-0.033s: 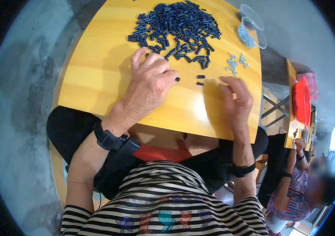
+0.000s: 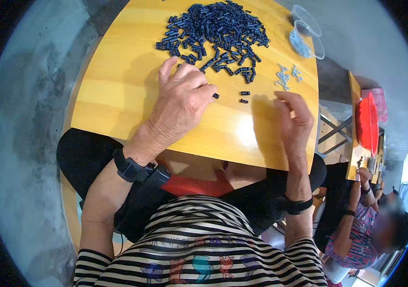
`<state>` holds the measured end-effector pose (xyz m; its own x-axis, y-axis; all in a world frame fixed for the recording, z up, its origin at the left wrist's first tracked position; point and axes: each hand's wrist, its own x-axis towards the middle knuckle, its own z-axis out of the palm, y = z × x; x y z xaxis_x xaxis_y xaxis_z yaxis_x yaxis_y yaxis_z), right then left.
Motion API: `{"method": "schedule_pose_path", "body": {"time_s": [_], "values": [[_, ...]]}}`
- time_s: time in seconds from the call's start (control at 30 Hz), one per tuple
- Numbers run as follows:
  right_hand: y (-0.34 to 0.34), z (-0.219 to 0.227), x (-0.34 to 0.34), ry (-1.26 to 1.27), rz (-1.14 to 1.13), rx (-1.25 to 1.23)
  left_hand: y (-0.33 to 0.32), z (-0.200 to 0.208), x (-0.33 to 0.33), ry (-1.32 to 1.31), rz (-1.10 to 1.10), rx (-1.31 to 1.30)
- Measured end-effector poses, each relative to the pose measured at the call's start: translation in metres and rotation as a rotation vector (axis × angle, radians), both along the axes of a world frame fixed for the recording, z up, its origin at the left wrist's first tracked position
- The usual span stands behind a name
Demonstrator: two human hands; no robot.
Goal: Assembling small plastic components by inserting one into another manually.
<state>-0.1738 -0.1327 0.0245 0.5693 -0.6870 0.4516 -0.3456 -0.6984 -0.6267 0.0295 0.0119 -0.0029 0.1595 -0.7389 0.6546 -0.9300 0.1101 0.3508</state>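
Note:
My left hand is closed, pinching a small black plastic piece between thumb and fingertips just above the table. In front of it spreads a large heap of short black plastic connector pieces. Two more black pieces, an upper one and a smaller lower one, lie apart from the heap between my hands. My right hand hovers over the table's right side, slightly blurred, its fingers loosely bent and apart. Nothing shows in it. Small silvery screws lie loose beyond its fingertips.
The yellow wooden table has its near edge in front of my lap. A clear plastic tub of small silvery parts stands at its far right edge. Off to the right, a person sits at another table with a red basin.
My right hand has shifted a little to the right, away from the two loose black pieces. My left hand stays almost where it was, still pinching its piece.

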Motion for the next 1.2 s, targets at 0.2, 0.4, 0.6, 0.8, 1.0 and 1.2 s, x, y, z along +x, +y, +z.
{"method": "schedule_pose_path", "body": {"time_s": [0.2,0.4,0.6,0.8,1.0,1.2], "values": [[-0.031,0.003,0.002,0.143,-0.143,-0.005,0.006,0.002,0.001,0.001,0.01,-0.036],[-0.045,-0.012,0.017,0.242,-0.11,-0.196,0.015,0.008,-0.006,-0.036,-0.014,-0.041],[-0.036,-0.016,0.029,0.313,-0.128,-0.329,0.022,0.008,-0.001,-0.035,-0.019,-0.048],[-0.004,-0.005,0.016,0.223,-0.143,0.104,0.026,0.007,0.01,-0.006,0.013,-0.051],[0.044,-0.004,0.011,0.0,-0.078,0.398,0.006,0.001,0.004,-0.038,0.011,-0.006],[0.069,-0.005,0.001,-0.184,0.108,0.82,-0.001,-0.004,0.001,-0.122,0.018,0.093]]}}
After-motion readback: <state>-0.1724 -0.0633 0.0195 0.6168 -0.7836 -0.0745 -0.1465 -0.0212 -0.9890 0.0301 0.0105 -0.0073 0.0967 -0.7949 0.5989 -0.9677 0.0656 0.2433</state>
